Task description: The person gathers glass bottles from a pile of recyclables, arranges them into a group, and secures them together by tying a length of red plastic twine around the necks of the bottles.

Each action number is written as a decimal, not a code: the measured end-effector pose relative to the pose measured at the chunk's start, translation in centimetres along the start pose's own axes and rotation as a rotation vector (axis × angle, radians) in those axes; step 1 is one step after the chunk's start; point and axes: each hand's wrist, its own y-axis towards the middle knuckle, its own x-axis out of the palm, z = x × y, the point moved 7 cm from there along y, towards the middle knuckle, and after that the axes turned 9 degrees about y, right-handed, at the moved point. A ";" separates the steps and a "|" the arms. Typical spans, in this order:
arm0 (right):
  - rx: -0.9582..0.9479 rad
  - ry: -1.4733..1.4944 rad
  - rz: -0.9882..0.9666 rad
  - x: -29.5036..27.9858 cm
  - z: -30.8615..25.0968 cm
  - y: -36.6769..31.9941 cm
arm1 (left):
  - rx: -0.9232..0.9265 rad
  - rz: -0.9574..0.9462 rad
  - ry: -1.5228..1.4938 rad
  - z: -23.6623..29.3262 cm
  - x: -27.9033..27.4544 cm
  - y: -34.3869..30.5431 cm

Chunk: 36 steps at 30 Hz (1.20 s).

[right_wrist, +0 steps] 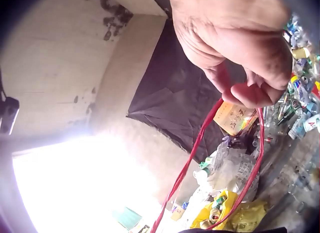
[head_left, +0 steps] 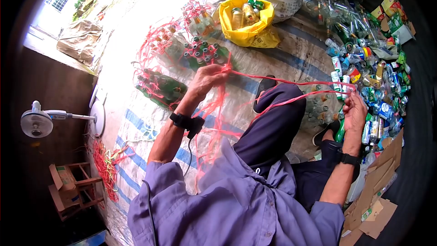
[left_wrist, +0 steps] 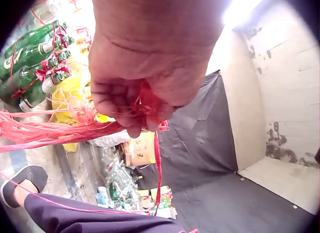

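One white electric fan (head_left: pixel 37 123) stands at the far left, behind a wooden stool (head_left: pixel 75 187) and a loose tangle of red and yellow-green strands (head_left: pixel 107 168) at the edge of a blue-and-white striped ground sheet (head_left: pixel 132 141). Next along, green glass bottles (head_left: pixel 164 86) are grouped and bound with red strands, near more bottles wrapped the same way.

Beside them, a seated person in a purple button-front shirt (head_left: pixel 214 209) holds a length of red plastic twine (head_left: pixel 309 83) in both hands. The left hand (head_left: pixel 207 79), fingers curled, grips a gathered bunch of it, from which loose strands trail down toward the sheet. Beyond the left hand, a bright yellow plastic bag (head_left: pixel 241 36) holds metal cans, with a white sack (head_left: pixel 284 2) of containers just beside it.

The twine stretches across, above the dark trousers (head_left: pixel 273 123), to the right hand (head_left: pixel 355 111), which pinches it between thumb and fingers. There it forms a bend, its two lengths running apart from the fingertips; the lower one passes back over the raised knee.

Clear glass bottles (head_left: pixel 318 109) are grouped by the legs. At the far right, a broad heap of mixed cans and bottles (head_left: pixel 382 91) lies above brown cardboard pieces (head_left: pixel 380 214).
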 end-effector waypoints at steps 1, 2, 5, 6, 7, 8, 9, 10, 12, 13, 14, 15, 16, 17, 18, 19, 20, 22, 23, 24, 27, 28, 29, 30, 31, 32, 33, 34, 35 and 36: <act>-0.092 -0.174 0.062 1.4 -0.8 -0.9 | 0.006 -0.020 0.008 0.3 0.4 -0.1; -0.184 -0.349 0.124 2.0 -1.6 -1.3 | 0.005 -0.022 0.006 0.6 0.7 -0.2; -0.593 -0.693 0.019 5.1 -2.9 -1.2 | -0.003 -0.051 -0.070 1.5 1.7 -0.5; -0.928 -0.910 -0.060 7.8 -3.4 -3.1 | 0.006 -0.059 -0.097 1.7 2.0 -0.5; -0.852 -0.928 -0.110 10.6 -3.6 -4.9 | 0.015 -0.069 -0.124 2.0 2.2 -0.6; -0.852 -0.931 -0.106 12.5 -3.7 -6.5 | 0.015 -0.073 -0.126 2.3 2.5 -0.7; -0.622 -0.875 -0.224 14.3 -2.4 -6.8 | 0.026 -0.087 -0.124 2.7 2.8 -0.8; -0.394 -0.808 -0.335 15.9 -0.4 -7.2 | 0.039 -0.101 -0.122 3.1 3.1 -0.8; -0.243 -0.699 -0.525 19.4 2.5 -8.8 | 0.039 -0.114 -0.119 3.5 3.7 -1.1; -0.273 -0.727 -0.580 20.6 3.8 -9.1 | 0.039 -0.122 -0.114 3.6 4.0 -1.2; -0.303 -0.756 -0.637 21.5 5.5 -9.3 | 0.037 -0.122 -0.117 3.7 4.3 -1.4; -0.301 -0.758 -0.637 22.0 6.9 -9.4 | 0.019 -0.141 -0.139 3.7 4.7 -1.6; -0.361 -0.767 -0.707 22.9 8.0 -9.9 | 0.001 -0.158 -0.159 3.9 5.1 -1.8; -0.421 -0.776 -0.776 23.7 8.8 -10.4 | -0.010 -0.183 -0.170 4.2 5.4 -2.0; -0.418 -0.778 -0.777 23.9 9.3 -10.3 | -0.012 -0.183 -0.173 4.1 5.5 -2.1; -0.284 -0.771 -0.803 23.9 10.4 -10.1 | -0.016 -0.221 -0.166 4.0 5.8 -2.2; -0.150 -0.762 -0.826 24.0 11.5 -10.1 | -0.020 -0.259 -0.159 3.9 6.1 -2.3; -0.163 -0.753 -0.818 23.8 12.0 -10.1 | -0.018 -0.280 -0.182 3.5 6.4 -2.2; -0.128 -0.715 -0.835 23.5 12.6 -9.9 | -0.014 -0.279 -0.191 3.3 6.5 -2.1; -0.093 -0.678 -0.849 23.4 12.8 -9.9 | -0.010 -0.278 -0.200 3.1 6.6 -2.0; -0.075 -0.642 -0.740 22.4 12.8 -9.7 | -0.028 -0.266 -0.159 2.4 6.5 -1.8; -0.074 -0.645 -0.737 22.2 13.0 -9.6 | -0.029 -0.269 -0.162 2.0 6.5 -1.7; -0.078 -0.614 -0.719 22.0 13.1 -9.4 | -0.026 -0.265 -0.195 1.6 6.4 -1.6; -0.083 -0.582 -0.702 22.0 13.1 -9.3 | -0.024 -0.260 -0.226 1.4 6.4 -1.6; -0.083 -0.584 -0.701 22.0 13.0 -9.3 | -0.024 -0.261 -0.228 1.2 6.5 -1.5; -0.069 -0.596 -0.689 22.1 13.1 -9.3 | -0.006 -0.209 -0.214 1.1 6.1 -1.4; -0.055 -0.608 -0.679 22.1 13.2 -9.2 | 0.012 -0.156 -0.200 1.5 5.8 -1.4; -0.055 -0.609 -0.681 22.3 13.3 -9.3 | 0.013 -0.154 -0.201 1.9 5.8 -1.6; -0.062 -0.606 -0.672 22.3 13.4 -9.3 | 0.025 -0.096 -0.175 2.3 5.5 -1.7; -0.069 -0.604 -0.663 22.4 13.5 -9.3 | 0.038 -0.037 -0.148 2.8 5.2 -1.9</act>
